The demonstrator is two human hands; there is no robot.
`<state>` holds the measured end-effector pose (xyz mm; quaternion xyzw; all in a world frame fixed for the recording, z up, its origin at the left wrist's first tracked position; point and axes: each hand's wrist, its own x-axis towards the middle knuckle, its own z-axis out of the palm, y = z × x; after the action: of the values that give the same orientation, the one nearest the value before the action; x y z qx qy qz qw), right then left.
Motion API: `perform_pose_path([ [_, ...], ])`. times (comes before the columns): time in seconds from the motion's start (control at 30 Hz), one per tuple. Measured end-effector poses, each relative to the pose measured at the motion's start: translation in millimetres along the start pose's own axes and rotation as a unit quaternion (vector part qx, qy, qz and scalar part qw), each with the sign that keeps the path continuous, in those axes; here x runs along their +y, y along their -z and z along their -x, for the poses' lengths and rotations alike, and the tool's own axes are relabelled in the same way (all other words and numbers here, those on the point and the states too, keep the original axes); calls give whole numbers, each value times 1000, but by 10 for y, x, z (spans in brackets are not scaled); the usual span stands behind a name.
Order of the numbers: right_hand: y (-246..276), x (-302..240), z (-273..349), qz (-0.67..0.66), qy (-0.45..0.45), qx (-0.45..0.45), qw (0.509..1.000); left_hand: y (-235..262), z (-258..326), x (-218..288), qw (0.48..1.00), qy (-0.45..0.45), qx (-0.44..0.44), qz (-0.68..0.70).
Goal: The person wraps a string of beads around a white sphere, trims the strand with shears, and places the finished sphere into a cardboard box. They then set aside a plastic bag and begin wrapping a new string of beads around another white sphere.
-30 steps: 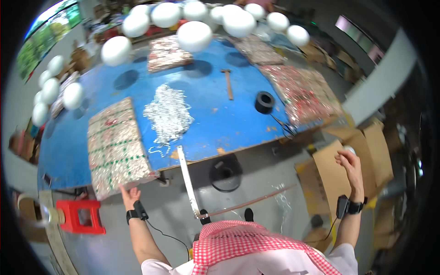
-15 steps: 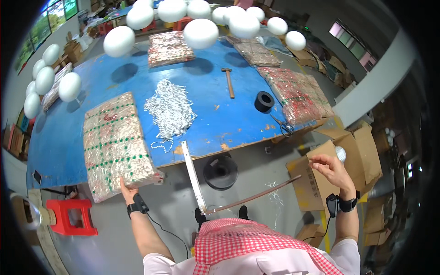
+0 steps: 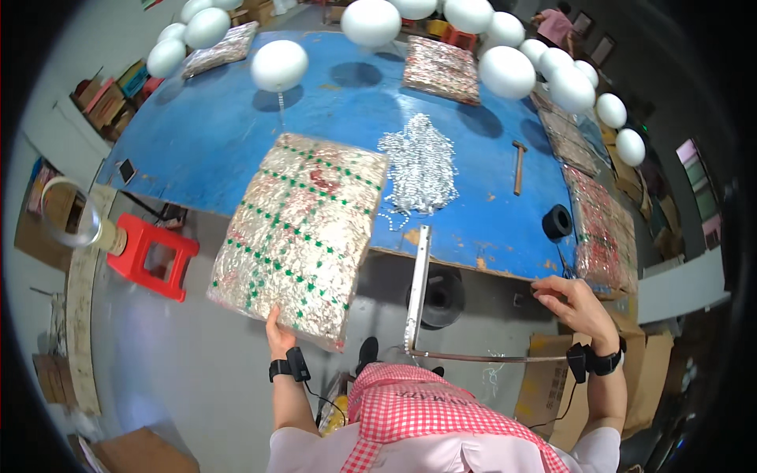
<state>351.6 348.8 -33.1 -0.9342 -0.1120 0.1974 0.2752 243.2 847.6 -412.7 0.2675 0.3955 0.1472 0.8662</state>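
A large flat plastic-wrapped package (image 3: 303,217), silvery with rows of green dots, lies tilted across the blue table's (image 3: 331,98) near edge, its near part jutting out over the floor. My left hand (image 3: 280,337) grips its near end, thumb on top and the other fingers hidden underneath. Off to the right, my right hand (image 3: 579,306) hovers by the table edge, fingers loosely bent and apart with nothing in them. A heap of silvery bead strings (image 3: 419,165) is just right of the package. Scissors (image 3: 564,262) lie near my right hand, partly hidden.
White balls (image 3: 371,24) stand along the table's far side. A hammer (image 3: 518,167), a black roll (image 3: 557,222) and more wrapped packages (image 3: 603,229) lie to the right. A metal bar (image 3: 418,288) juts toward me. A red stool (image 3: 154,256) stands left; cardboard boxes (image 3: 544,378) sit right.
My view has swung left, shifting the scene rightward. The package, in my left hand, has turned, and more of it overhangs the table edge. My right hand is now closer to the table edge.
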Motion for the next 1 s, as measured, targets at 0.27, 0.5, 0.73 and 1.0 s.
perform_pose_path([
  [0.27, -362, -132, -1807, 11, 140, -132, 981, 728, 383, 51, 998, 10, 56, -29],
  [0.5, -1126, -310, -3765, -52, 157, -140, 976, 606, 945, 240, 998, 54, 6, -21],
  [0.73, -1414, -1139, -4813, -232, 174, 79, 954, 666, 1340, 550, 996, 53, 27, -60],
  [1.0, -476, -1174, -4077, -446, 157, 57, 879, 297, 1413, 1133, 991, 51, -33, -123],
])
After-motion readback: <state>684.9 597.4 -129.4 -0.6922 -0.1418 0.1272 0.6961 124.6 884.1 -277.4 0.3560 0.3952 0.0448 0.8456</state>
